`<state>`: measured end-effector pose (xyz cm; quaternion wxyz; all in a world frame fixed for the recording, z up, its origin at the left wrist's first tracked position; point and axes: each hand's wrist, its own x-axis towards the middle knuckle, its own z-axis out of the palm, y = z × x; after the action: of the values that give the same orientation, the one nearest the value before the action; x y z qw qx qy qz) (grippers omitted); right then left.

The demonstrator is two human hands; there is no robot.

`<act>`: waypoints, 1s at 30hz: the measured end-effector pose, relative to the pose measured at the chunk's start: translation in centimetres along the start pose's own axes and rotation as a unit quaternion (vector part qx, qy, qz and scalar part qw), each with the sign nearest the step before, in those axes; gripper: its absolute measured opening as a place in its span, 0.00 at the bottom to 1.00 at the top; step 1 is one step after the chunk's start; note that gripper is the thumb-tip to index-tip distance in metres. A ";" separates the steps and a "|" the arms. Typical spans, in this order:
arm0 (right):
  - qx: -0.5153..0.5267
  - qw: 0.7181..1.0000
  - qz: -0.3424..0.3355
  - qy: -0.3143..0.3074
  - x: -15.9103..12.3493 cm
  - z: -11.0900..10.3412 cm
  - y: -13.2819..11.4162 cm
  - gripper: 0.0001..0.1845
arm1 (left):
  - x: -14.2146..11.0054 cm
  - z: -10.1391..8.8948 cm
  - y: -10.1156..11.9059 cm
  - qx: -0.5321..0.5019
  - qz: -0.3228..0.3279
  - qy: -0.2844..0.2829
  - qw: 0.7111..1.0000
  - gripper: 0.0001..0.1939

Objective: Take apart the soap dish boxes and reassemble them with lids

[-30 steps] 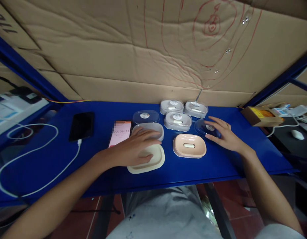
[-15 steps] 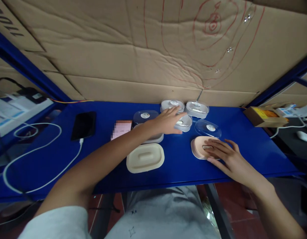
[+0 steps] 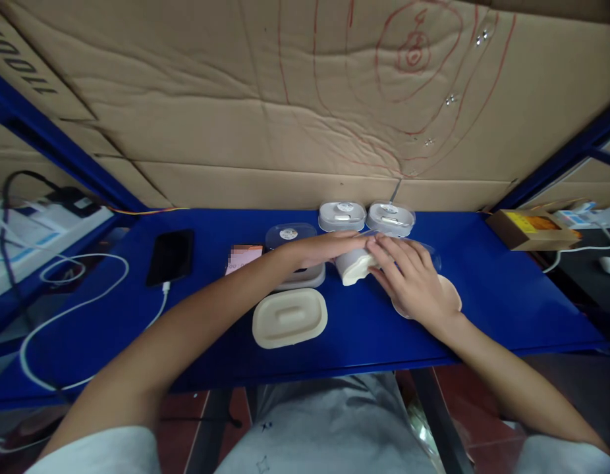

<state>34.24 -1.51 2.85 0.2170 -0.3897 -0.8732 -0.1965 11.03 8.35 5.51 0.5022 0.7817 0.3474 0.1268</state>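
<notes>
Whitish lidded box [image 3: 353, 266] sits tilted between the two hands, near the middle of the blue table [image 3: 349, 345]; whether it touches the tabletop cannot be told. Left hand [image 3: 333, 245] grips its far left side, fingertips partly hidden, while right hand [image 3: 408, 273] grasps it from the right, fingers bent over it.

Close around them it is crowded. Right hand and wrist cover much of the peach dish [image 3: 451, 294], and a clear lid [image 3: 433, 257] peeks out just behind. Left forearm crosses over an open grey tub [image 3: 312, 276], with another clear lid [image 3: 285, 234] behind it and a cream tray [image 3: 290, 318] in front, nearer the person. Beyond the hands, two closed boxes [image 3: 342, 216] stand side by side before the cardboard wall [image 3: 211, 99].

Farther left lie a lit phone [image 3: 243, 258], partly blocked by the forearm, and a dark device [image 3: 170, 257] with a white cable [image 3: 165, 289] plugged in. Far right stands an open carton [image 3: 527, 230].
</notes>
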 end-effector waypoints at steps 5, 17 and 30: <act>0.023 1.000 0.013 0.006 -1.0 0.7 1.0 0.45 | 0.5 -0.1 0.0 -0.057 -0.053 0.011 0.997 0.41; 0.020 0.991 -0.128 -0.035 -2.4 0.2 -1.2 0.23 | 2.7 -1.4 -2.1 0.298 0.020 0.068 0.952 0.43; 0.112 0.986 -0.120 -0.010 -4.8 0.8 -1.5 0.17 | -2.0 0.3 0.6 0.203 0.123 -0.102 0.966 0.43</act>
<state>35.77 -4.91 -0.62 0.2258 -0.2570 -0.9322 -0.1181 9.94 6.63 6.18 0.3458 0.9128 0.2146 0.0340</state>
